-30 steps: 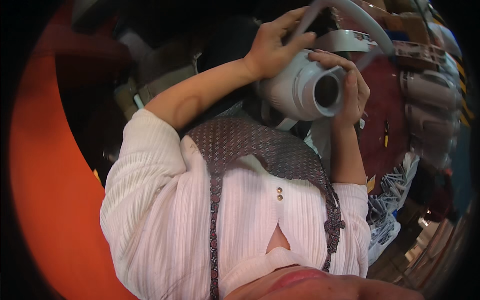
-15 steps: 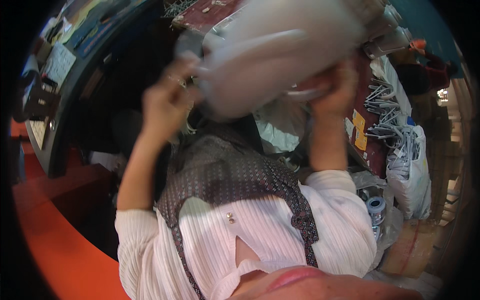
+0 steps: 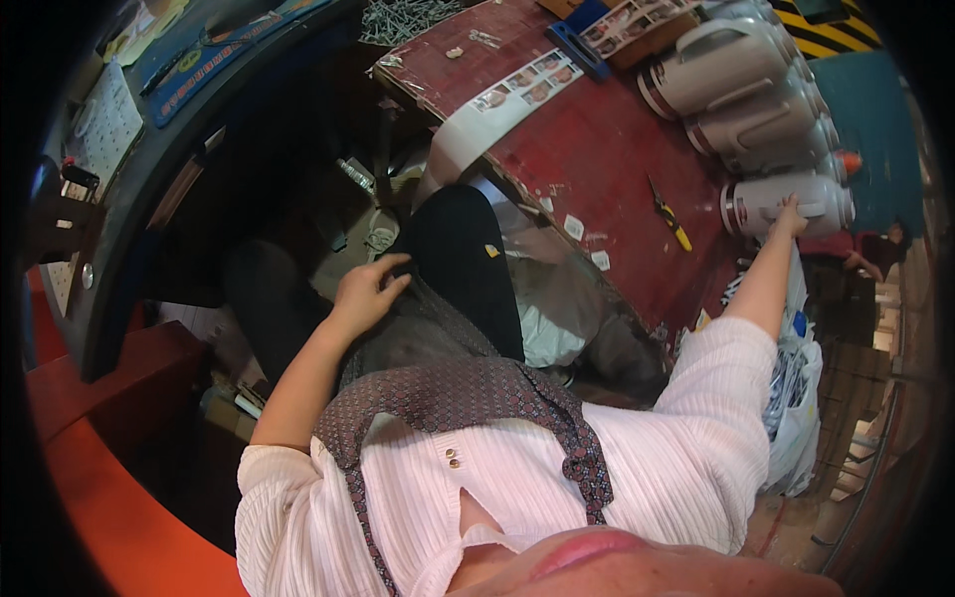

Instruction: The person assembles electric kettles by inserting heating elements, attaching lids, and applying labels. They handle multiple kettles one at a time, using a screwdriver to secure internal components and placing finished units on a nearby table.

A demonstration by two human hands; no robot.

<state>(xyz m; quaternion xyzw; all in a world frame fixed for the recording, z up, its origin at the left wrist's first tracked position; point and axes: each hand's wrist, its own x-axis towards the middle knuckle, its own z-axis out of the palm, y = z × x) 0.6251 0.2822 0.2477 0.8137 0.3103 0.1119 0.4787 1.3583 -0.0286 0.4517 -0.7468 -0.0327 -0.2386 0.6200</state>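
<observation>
At the far right edge of the red tabletop, my right arm is stretched out and my right hand (image 3: 789, 217) is closed around the handle of a pale grey vacuum jug (image 3: 751, 203). That jug lies on its side, just nearer to me than a stack of similar vacuum jugs (image 3: 724, 68), also lying down with their handles showing. My left hand (image 3: 370, 295) hovers above my lap by the dark apron, thumb and fingers apart, holding nothing.
Yellow-handled pliers (image 3: 673, 224) lie on the red table (image 3: 622, 169). A printed sticker strip (image 3: 512, 98) hangs over its left edge near a blue dispenser (image 3: 579, 50). Screws (image 3: 408, 18) are heaped behind. A bag of grey handles (image 3: 793, 388) stands right. Another person's arm (image 3: 863, 261) shows beyond.
The jug held up between both hands has gone from in front of me to the right end of the table with my right hand. My left hand has let go and dropped toward my lap.
</observation>
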